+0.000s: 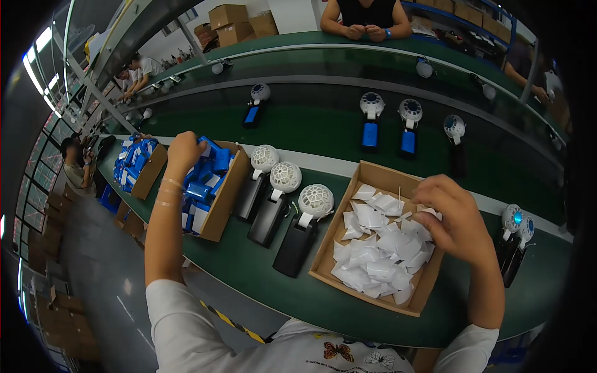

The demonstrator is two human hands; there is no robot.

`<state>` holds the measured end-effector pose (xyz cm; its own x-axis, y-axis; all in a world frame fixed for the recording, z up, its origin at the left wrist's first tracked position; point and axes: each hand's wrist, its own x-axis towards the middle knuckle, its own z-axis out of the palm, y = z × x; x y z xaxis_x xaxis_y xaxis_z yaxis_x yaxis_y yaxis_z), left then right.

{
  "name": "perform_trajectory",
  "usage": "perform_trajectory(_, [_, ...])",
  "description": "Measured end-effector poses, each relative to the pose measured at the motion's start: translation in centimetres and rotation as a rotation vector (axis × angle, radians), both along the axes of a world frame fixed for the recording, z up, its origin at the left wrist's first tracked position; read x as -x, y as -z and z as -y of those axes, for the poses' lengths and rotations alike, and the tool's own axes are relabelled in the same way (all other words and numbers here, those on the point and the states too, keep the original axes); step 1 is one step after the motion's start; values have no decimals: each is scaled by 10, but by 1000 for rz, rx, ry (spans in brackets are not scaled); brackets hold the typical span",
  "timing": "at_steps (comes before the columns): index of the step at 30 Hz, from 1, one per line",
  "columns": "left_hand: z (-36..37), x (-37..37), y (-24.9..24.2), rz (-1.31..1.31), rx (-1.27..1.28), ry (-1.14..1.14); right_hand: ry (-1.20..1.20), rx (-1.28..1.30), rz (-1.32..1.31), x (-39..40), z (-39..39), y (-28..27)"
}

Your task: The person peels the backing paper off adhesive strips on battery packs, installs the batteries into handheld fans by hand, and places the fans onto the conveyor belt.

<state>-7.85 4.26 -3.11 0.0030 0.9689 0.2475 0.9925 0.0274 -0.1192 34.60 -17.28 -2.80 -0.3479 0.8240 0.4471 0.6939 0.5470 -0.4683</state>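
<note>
My left hand [185,152] is curled at the back of a cardboard box of blue shrink-wrapped battery packs [200,191]. Its fingertips are hidden, so I cannot make out what they hold. Over the right rim of a shallow cardboard tray [367,287], my right hand [457,214] is bent, thumb and fingers closing around a small white piece. Folded white pieces [385,248], like paper or thin plastic, fill the tray. Between the two boxes lie three black-handled devices with white caged round heads [285,177], their handles toward me.
A second box of blue packs [134,163] stands far left. Beyond the bench edge, a green conveyor [311,133] carries devices, some showing blue packs [369,133]. Two devices, one lit blue [513,217], lie at right. A person [367,18] sits opposite; others are at left and right.
</note>
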Motion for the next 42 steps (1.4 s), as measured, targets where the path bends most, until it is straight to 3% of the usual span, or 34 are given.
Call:
perform_trajectory(1, [17, -7, -8, 78, -96, 51, -50, 5, -54, 0, 3, 2])
perform_trajectory(3, [55, -42, -16, 790, -62, 222, -75, 17, -108, 9, 9, 7])
perform_trajectory(5, [97, -99, -5, 1454, 149, 542, -52, 278, -584, 27, 9, 16])
perform_trajectory(7, [133, -149, 7, 1642, 497, 736, -49, 301, -709, 38, 7, 20])
perform_trajectory(9, [160, -185, 14, 1623, 826, 823, -33, 254, -794, 36, 6, 28])
perform_trajectory(12, [168, -219, 11, 1895, 1255, 795, -138, 241, -888, 15, 11, 30])
perform_trajectory(15, [155, -231, 22, 1849, 1500, 785, -71, 219, -749, 6, 17, 30])
perform_trajectory(16, [153, -233, 36, 1824, 1394, 836, -67, 229, -752, 4, 15, 30])
perform_trajectory(18, [155, -243, 38, 1861, 1373, 795, 187, -435, -179, -1, 10, 32])
perform_trajectory(26, [144, -256, 41, 1935, 1396, 652, 109, -390, -186, -6, 6, 52])
perform_trajectory(28, [140, -260, 37, 1825, 1371, 838, 127, -463, -148, -15, 6, 50])
perform_trajectory(32, [150, -263, 34, 1781, 1384, 659, 128, -486, -130, -21, 2, 48])
perform_trajectory(36, [156, -273, 46, 1818, 1408, 624, 69, -406, -140, -32, 2, 51])
perform_trajectory(39, [157, -284, 48, 1915, 1466, 560, -33, -444, -93, -51, 3, 51])
perform_trajectory(41, [145, -285, 40, 2129, 1359, 572, -74, -420, -12, -45, 7, 55])
perform_trajectory(42, [140, -285, 38, 2116, 1226, 579, -112, -401, 69, -43, 9, 57])
